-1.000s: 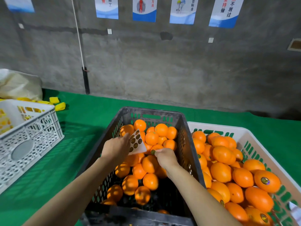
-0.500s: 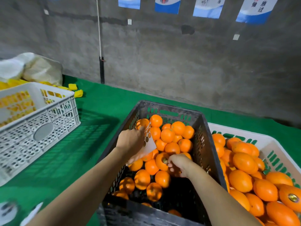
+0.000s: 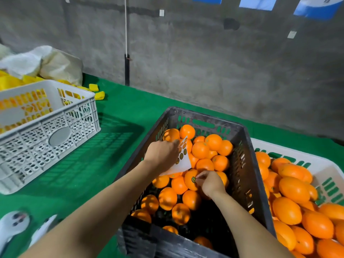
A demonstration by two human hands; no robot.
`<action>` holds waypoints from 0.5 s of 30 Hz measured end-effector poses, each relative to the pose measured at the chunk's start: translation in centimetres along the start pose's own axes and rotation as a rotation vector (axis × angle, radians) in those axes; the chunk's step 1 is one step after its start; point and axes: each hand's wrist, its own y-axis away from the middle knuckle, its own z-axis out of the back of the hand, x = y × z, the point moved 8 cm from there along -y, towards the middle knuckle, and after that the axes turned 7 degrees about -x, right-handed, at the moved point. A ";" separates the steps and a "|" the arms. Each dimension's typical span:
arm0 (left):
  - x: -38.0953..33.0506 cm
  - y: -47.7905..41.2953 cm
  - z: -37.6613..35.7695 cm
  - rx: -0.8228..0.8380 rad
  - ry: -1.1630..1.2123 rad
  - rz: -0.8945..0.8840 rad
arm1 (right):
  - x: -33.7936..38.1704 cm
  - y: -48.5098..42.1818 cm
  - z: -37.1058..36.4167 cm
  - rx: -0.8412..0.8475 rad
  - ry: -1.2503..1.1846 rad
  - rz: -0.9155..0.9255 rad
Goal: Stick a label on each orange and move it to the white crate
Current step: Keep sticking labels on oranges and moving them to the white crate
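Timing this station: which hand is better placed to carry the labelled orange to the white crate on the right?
Right. The right hand pinches at the labelled orange and is nearer the white crate; the left hand holds the label sheet.

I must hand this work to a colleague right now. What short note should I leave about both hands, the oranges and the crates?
Left hand: holds the sticker sheet above the black crate.
Right hand: fingertips pinch a label onto an orange that lies in the black crate.
Done: many oranges lie in the white crate on the right; whether each bears a label cannot be seen.
Left: finish this label, move the orange to the white crate, then repeat for the other oranges in the black crate.
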 end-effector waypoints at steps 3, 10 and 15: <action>0.1 0.0 0.0 0.000 0.008 0.001 | 0.9 0.5 0.3 -0.044 0.125 0.094; 0.2 0.0 -0.3 -0.016 0.032 0.009 | 1.2 0.9 0.2 -0.084 0.208 0.123; 0.2 -0.1 -0.7 -0.012 0.058 0.007 | 1.1 0.9 0.3 -0.102 0.196 0.073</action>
